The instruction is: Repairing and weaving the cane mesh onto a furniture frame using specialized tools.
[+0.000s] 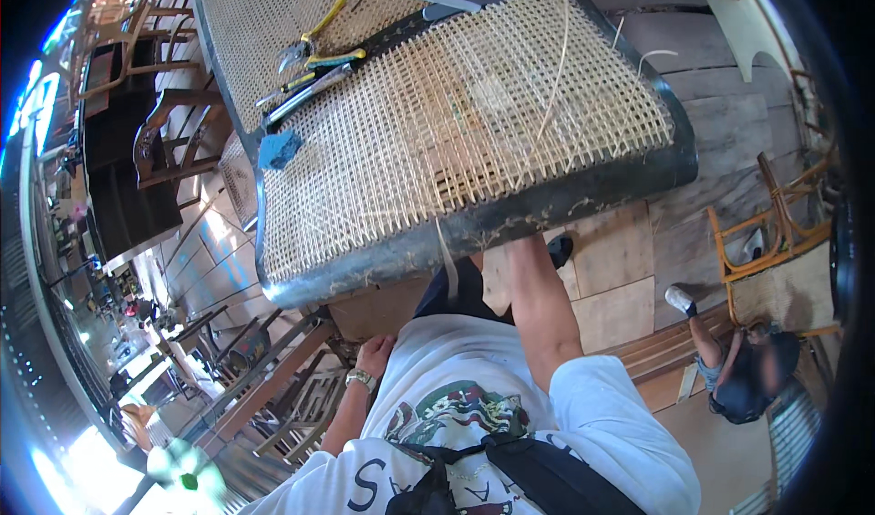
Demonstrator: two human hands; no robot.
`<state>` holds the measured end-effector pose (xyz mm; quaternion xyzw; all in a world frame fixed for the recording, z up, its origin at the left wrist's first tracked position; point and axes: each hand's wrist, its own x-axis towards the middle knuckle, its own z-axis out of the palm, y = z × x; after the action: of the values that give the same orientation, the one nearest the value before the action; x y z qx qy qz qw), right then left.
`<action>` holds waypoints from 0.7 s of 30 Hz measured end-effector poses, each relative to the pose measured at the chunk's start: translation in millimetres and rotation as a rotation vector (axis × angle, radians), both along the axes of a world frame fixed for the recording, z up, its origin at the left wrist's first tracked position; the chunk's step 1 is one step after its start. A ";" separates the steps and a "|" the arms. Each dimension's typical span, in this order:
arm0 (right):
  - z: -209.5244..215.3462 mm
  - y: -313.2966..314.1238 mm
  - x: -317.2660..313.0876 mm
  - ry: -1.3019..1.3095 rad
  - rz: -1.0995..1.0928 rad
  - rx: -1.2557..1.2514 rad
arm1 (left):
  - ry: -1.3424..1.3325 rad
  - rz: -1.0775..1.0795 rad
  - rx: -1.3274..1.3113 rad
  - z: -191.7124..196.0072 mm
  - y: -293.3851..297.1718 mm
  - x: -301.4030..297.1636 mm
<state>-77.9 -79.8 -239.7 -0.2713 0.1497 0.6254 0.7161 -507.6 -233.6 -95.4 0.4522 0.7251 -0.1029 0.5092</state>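
Note:
A woven cane panel (401, 141) with a black edge band (474, 228) lies across a padded work surface before me. My right forearm (542, 301) reaches under its near edge, and the hand itself is hidden below. Low at my left side, by the shirt hem, is my left hand (374, 355), its fingers curled; whatever they hold, if anything, is out of sight. A loose cane strand (447, 255) hangs over the near edge between my arms. Another long strand (554, 87) trails across the weave on the right.
Yellow-handled pliers (324, 21), a silver hand tool (310, 94) and a blue cloth (279, 149) lie on the weave's left part. Scissors (442, 3) rest at the far side. Wooden chair frames (178, 132) stand to the left. A seated person (747, 374) is at right, beside a chair (779, 242).

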 end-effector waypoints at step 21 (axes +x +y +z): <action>39.4 -11.4 18.3 -0.141 0.291 0.053 | 0.147 -0.665 -0.009 -47.6 121.7 21.9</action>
<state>-59.6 -91.3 -200.2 -0.3142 0.0417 0.7059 0.6334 -485.7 -111.8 -143.0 0.6532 0.5721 -0.2987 0.3960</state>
